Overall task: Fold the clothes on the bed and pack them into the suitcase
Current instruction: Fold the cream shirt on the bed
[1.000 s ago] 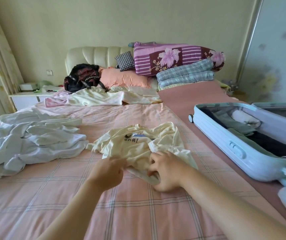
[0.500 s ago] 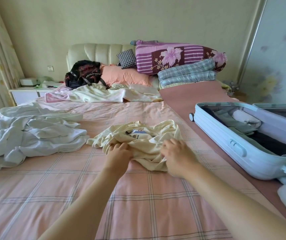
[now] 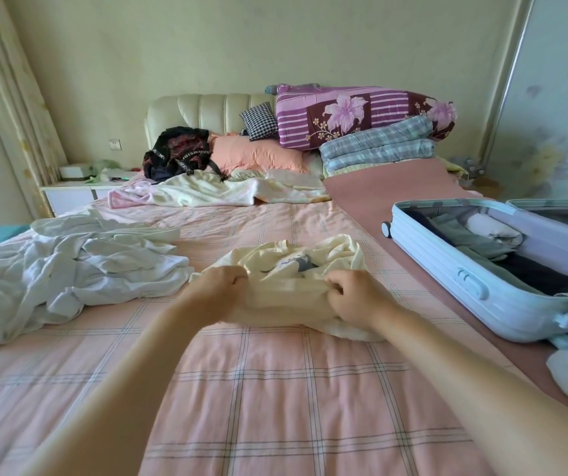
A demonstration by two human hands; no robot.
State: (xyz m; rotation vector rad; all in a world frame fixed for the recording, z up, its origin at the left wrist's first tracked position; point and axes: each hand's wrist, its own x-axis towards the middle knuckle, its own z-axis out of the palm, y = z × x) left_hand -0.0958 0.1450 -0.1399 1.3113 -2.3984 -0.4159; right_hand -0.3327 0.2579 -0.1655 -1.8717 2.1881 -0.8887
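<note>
A view from above a bed (image 3: 275, 389) covered in a pink plaid sheet, with 2 bare forearms reaching in from the bottom of the frame.

At the center of the frame lies a crumpled cream T-shirt (image 3: 296, 262) with a small grey print on its front. The left hand (image 3: 222, 286) grips the shirt's near edge at its left side, fingers curled into the fabric. The right hand (image 3: 354, 297) grips the same edge at its right side, fingers also curled round a bunch of cloth. The stretch of fabric between the 2 hands is pulled fairly taut.

At the right of the frame an open pale blue suitcase (image 3: 447, 269) lies flat on a mauve mat (image 3: 378, 190) that runs along that side of the bed. Inside it are folded grey-green clothes, a white rolled item and something dark.

At the left of the frame a loose heap of white clothes (image 3: 69, 269) lies on the sheet, near the shirt.

Toward the top of the frame, against a cream padded headboard (image 3: 207, 111), sit a dark backpack (image 3: 179, 152), a pink pillow (image 3: 258, 154), a small black-and-white checked cushion (image 3: 258, 120), a purple floral quilt (image 3: 361, 111) and a folded blue plaid blanket (image 3: 378, 151). A pale rumpled blanket (image 3: 207, 194) lies in front of them.

At the upper left stand a white nightstand (image 3: 69, 194) and a curtain (image 3: 7, 97).
</note>
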